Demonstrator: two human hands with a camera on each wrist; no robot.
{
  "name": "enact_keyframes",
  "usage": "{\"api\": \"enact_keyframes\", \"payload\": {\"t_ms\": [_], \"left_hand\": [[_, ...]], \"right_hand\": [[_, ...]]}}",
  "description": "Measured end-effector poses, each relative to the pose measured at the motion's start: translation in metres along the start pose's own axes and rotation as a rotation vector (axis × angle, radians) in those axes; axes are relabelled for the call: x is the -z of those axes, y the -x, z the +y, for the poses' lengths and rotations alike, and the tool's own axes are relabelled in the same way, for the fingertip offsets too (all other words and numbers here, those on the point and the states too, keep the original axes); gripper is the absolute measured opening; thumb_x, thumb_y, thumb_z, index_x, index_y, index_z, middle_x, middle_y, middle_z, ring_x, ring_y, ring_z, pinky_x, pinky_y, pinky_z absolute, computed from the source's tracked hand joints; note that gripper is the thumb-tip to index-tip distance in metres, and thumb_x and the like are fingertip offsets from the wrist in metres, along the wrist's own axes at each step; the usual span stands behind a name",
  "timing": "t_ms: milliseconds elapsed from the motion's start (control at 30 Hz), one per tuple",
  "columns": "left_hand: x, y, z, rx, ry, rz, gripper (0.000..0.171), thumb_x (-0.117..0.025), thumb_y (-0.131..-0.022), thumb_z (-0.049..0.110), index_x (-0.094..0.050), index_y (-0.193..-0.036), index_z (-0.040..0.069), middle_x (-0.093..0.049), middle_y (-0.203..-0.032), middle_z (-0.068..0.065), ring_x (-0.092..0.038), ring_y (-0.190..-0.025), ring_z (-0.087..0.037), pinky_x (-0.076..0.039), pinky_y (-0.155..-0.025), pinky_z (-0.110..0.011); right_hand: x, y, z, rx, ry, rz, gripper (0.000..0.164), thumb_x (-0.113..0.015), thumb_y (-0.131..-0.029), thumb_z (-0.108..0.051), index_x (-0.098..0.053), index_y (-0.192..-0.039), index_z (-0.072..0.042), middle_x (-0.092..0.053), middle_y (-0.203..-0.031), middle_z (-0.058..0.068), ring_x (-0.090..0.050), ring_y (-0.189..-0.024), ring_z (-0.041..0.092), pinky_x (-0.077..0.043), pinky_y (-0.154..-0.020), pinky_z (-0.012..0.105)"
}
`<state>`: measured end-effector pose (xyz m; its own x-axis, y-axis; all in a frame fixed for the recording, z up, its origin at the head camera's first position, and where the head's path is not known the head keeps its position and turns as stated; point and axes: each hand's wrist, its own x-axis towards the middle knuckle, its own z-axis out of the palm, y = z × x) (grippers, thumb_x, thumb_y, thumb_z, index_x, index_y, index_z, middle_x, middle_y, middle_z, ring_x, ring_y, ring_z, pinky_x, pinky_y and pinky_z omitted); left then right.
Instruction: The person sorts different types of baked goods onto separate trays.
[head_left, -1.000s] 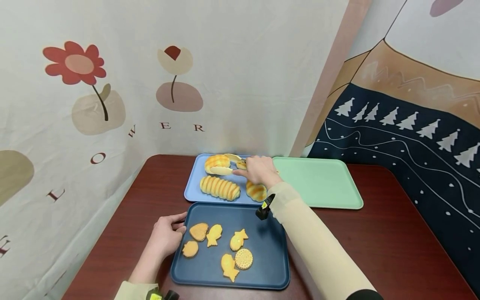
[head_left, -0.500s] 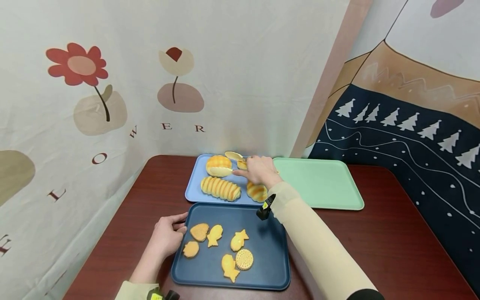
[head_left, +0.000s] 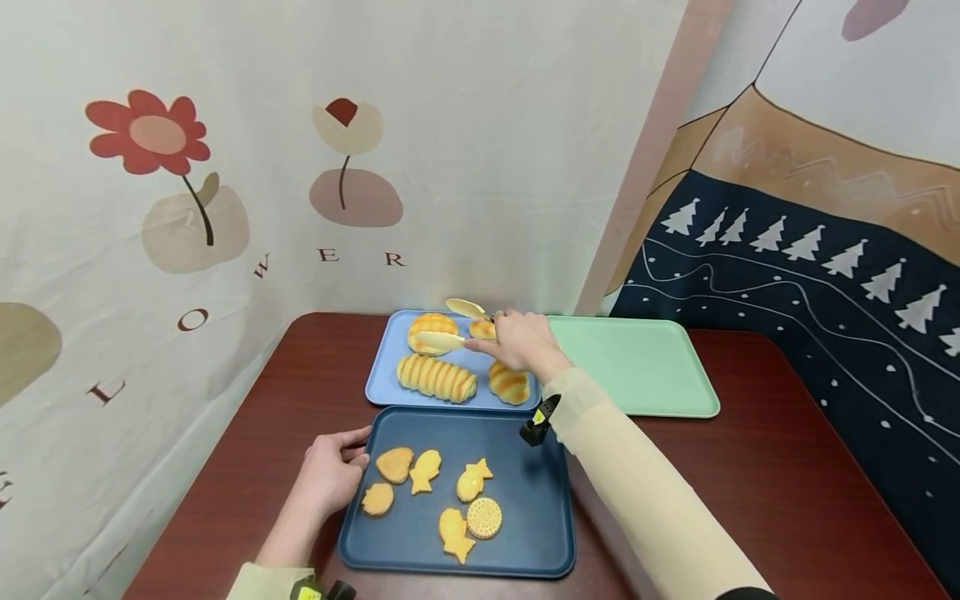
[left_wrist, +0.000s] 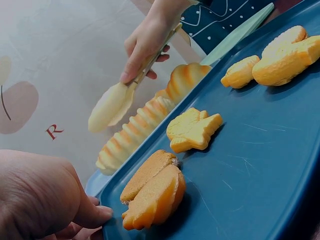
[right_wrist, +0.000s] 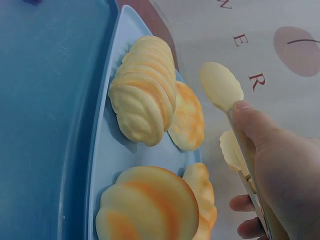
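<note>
My right hand (head_left: 525,340) holds a pair of tongs (right_wrist: 252,185) with pale cream tips, the tips spread apart with nothing between them. They hover over the light blue tray (head_left: 381,375), beside a round bread (head_left: 432,325). That tray also bears a long ridged bread (head_left: 437,379), a striped bread (head_left: 509,383) and a small bread (head_left: 482,330) partly hidden by the hand. My left hand (head_left: 330,473) grips the left rim of the dark blue tray (head_left: 528,517), thumb at the edge. On it lie a heart-shaped cookie (head_left: 394,464), fish-shaped cookies (head_left: 425,472) and a round dotted cookie (head_left: 484,518).
A green tray (head_left: 633,367) lies right of the light blue one. All the trays rest on a dark red-brown table (head_left: 757,467). Behind stands a pale cloth backdrop (head_left: 487,167) with flower prints, and a dark blue printed cloth (head_left: 795,333) hangs at right.
The upper tip of the tongs has risen slightly, so the tips stand a little wider apart. The head view has shifted slightly. My left hand stays at the tray rim.
</note>
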<state>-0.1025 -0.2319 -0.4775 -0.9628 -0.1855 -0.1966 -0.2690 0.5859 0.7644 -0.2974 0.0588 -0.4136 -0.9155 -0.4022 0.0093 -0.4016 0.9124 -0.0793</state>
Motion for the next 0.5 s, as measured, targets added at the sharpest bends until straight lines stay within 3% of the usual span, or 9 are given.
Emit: {"api": "enact_keyframes", "payload": {"t_ms": [500], "left_hand": [[0.0, -0.001, -0.002, -0.015, 0.016, -0.019, 0.048, -0.061, -0.102, -0.004, -0.057, -0.15, -0.003, -0.066, -0.13, -0.028, -0.069, -0.112, -0.035, -0.062, -0.082, -0.042]], "right_hand": [[0.02, 0.046, 0.015, 0.077, -0.054, 0.086, 0.108, -0.037, -0.093, -0.088, -0.053, -0.152, 0.001, -0.061, -0.143, 0.019, -0.069, -0.088, 0.03, -0.058, -0.077, 0.041]]}}
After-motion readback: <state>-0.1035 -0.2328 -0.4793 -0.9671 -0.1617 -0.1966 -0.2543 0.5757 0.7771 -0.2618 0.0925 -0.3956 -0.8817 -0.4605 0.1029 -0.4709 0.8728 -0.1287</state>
